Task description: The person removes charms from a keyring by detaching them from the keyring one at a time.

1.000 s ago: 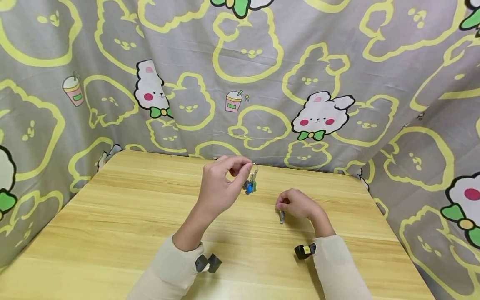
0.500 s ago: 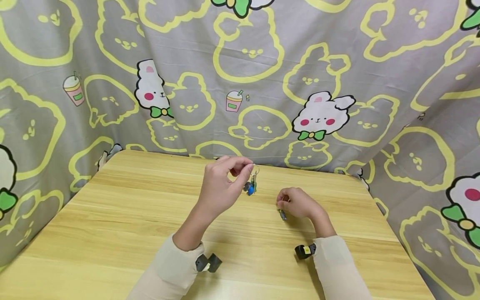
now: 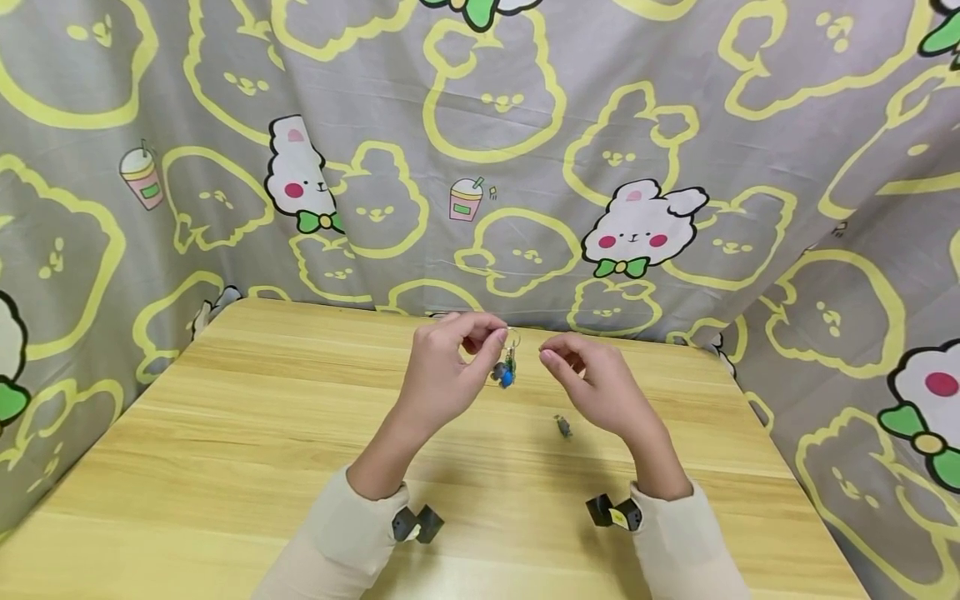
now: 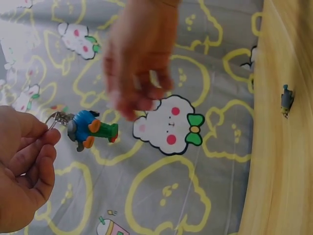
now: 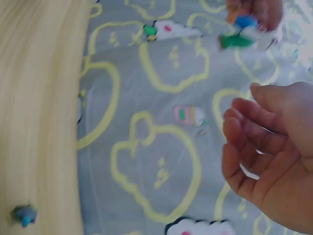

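My left hand [image 3: 446, 367] pinches a thin metal key ring [image 3: 516, 337] above the table. From the ring hang small charms: a blue figure [image 4: 84, 126] with orange and grey parts, and a green piece [image 4: 107, 131]. My right hand [image 3: 603, 383] is raised to the right of the ring, apart from it, its fingers loosely bent around nothing in the right wrist view. Below it on the table lies a small grey-blue figurine [image 3: 563, 427], with a bit of metal at one end in the left wrist view.
A wooden table [image 3: 247, 433] spreads under both hands. Behind and at both sides hangs a grey curtain [image 3: 412, 108] with yellow outlines and rabbit faces. A black wrist camera [image 3: 417, 525] sits on the left sleeve, another camera [image 3: 613, 512] on the right.
My right hand has let go of the grey-blue figurine, leaving it on the table, and has risen toward the key ring. My left hand stays nearly still while the charms turn slightly.
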### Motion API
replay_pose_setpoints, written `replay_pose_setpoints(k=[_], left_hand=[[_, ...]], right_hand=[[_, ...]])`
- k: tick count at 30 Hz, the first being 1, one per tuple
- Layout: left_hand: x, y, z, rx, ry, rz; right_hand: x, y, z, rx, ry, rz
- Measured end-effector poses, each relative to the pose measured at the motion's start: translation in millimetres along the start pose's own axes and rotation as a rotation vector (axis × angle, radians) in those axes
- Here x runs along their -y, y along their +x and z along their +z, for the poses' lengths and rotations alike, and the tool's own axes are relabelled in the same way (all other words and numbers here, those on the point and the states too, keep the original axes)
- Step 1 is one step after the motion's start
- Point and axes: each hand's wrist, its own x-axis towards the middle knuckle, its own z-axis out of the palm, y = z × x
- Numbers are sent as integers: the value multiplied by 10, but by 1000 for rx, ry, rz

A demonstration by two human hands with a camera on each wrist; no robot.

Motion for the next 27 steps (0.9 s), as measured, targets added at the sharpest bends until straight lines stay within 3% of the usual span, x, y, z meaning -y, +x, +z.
replay_pose_setpoints(k=[5,10,16,21,27], left_hand=[[-7,-5,6,39,8,-18],[-10,-10,14,109,42,-16],[-5,-24,30,137,63,1],[-21,-33,54,132,28,-18],[-37,-36,72,182,-20,-37]], right_hand=[[239,-26,-32,-129,9,-102],[350,-40,-25,-206,8,-168],[370,-34,16,-200,20,-210],[362,-39,40,-201,35,-219],[366,-44,50,-194,66,-200]])
